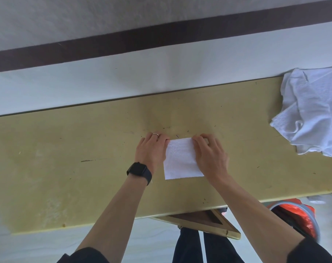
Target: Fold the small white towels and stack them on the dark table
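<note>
- White folded towel (pixel 182 161) lies flat at frame centre on the yellowish tabletop (pixel 66 158).
- Flanking it, left grip (pixel 152 149) and right grip (pixel 209 154) pinch its far corners with curled fingers.
- Crumpled white towels (pixel 311 111) heap at upper right.

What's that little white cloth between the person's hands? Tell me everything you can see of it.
It is a small white towel, terry-like in texture, folded into a neat rectangle and lying flat on the yellowish table. The left hand holds its far left corner, and the right hand covers its right edge, fingers curled at the far right corner. Its near edge lies free.
</note>
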